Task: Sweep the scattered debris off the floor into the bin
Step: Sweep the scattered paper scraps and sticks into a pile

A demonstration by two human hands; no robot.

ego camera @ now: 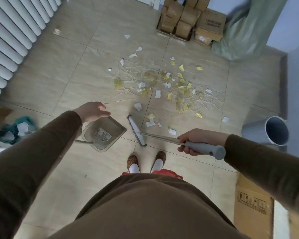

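Right hand (197, 141) grips the broom (138, 133) handle, head on the floor (59, 80) beside the dustpan (104, 133). Left hand (91, 111) hovers, fingers relaxed. Debris (162, 85) lies beyond; bin (273, 130) right.

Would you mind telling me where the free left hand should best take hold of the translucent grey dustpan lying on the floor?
Probably by its thin handle, which sticks out from the near-left corner of the translucent grey dustpan. Come from above and the left: the open left hand hovers over the pan's far edge, and the open mouth faces the grey broom head, so that side should stay free.
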